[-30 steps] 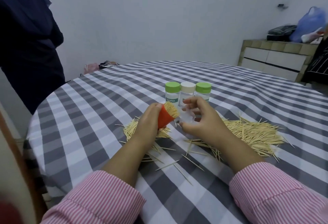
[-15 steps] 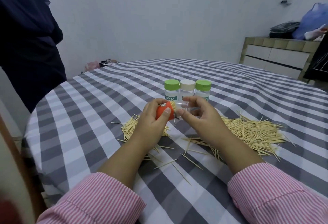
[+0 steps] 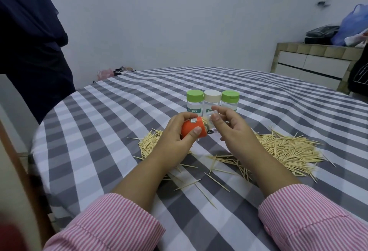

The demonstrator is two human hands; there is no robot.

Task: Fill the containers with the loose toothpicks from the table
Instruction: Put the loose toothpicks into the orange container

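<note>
Since a second ago the orange cap (image 3: 194, 130), then tilted up with the toothpick tips fanned open toward the camera, has swung onto its side, and the right hand has slid the clear tube in closer against it. That cap is smooth, matte plastic, a short cylinder with a small white sticker near its rim, and a tight bundle of pale wooden toothpicks (image 3: 206, 120) pokes out of its open end. The left hand (image 3: 179, 137) wraps around it, thumb pressed flat across the front, fingers curled behind. The right hand (image 3: 229, 129) pinches the transparent container body (image 3: 211, 120) between thumb and fingertips, wrist cocked, the tube's mouth meeting the bundle; how far the sticks sit inside is hard to tell through the blur.

Just behind stand three clear jars, two with green lids (image 3: 195, 95) and one with a cream lid (image 3: 212, 95). Loose toothpicks lie on the grey-and-white checked tablecloth (image 3: 111, 131): a small heap (image 3: 148, 147) under the left wrist, a big spiky pile (image 3: 286, 151) to the right, strays near the pink striped sleeves (image 3: 111, 223).
</note>
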